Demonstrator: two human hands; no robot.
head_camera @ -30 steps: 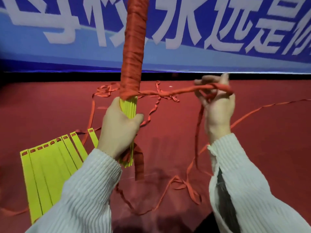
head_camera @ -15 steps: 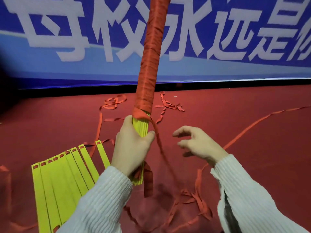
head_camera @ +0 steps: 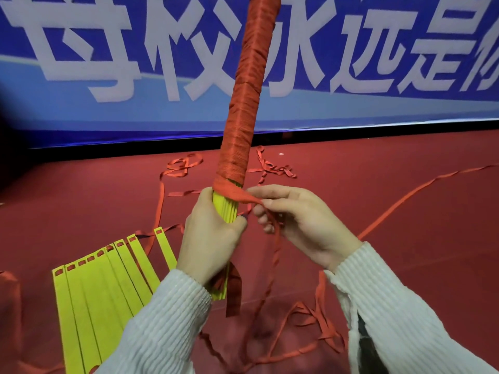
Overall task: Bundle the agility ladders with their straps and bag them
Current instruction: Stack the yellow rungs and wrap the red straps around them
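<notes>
My left hand (head_camera: pixel 210 236) grips the bare yellow lower end of an upright bundle of ladder rungs (head_camera: pixel 247 98). Red strap is wound tightly round most of the bundle's length, and its top runs out of view. My right hand (head_camera: pixel 294 220) pinches the red strap (head_camera: pixel 244 197) just where it leaves the lowest wrap, right beside the bundle. The loose strap hangs down from my fingers to the floor. A second set of yellow rungs (head_camera: pixel 100 292) lies fanned out flat on the red floor at the lower left.
Loose red straps (head_camera: pixel 299 344) lie tangled over the red floor in front of me, with more loops (head_camera: pixel 186 164) farther back and one line running off right. A blue banner with white characters (head_camera: pixel 378 63) stands along the back edge.
My right hand let go of the strap it was pulling out to the right, dropped open, then came in to the bundle and pinched the strap at the lowest wrap.
</notes>
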